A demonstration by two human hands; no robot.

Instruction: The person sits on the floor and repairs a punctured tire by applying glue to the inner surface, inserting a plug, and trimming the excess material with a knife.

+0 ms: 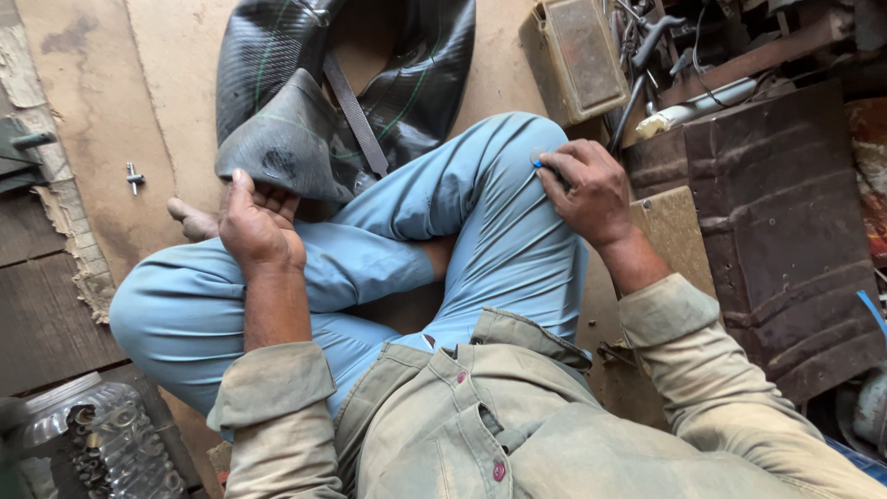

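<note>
- Rubber, black and slack: an inner tube [305,102] lies folded on the brown floor [139,83] in the head view, ahead of a seated person's crossed legs in light blue trousers [480,212].
- Left hand [259,226]: rests at the near folded edge of the inner tube, thumb raised, fingers curled under the rubber fold. Grip is narrow, closed lightly on that edge; contact with the tube is visible.
- Right hand [587,189]: rests on the raised right knee, fingers bent and drawn together. Grip is pinched on a small blue object [538,163] at the fingertips; what the object is cannot be told, as most of it is hidden by the fingers.
- Inner tube position: touching the left hand and the left shin, well apart from the right hand. A dark strap [356,115] runs diagonally across its surface.
- Bare foot [192,220]: shows just left of the left hand, on the floor beside the tube.
- Small metal valve tool [135,176]: lies alone on the floor, to the left of the tube, apart from it.
- Worn rectangular box [577,57]: stands beyond the right knee, next to a heap of metal tools [651,55].
- Clear plastic jar [111,434]: lower left, holding small metal parts.
- Dark rusted metal sheet [781,231]: right of the right hand.
</note>
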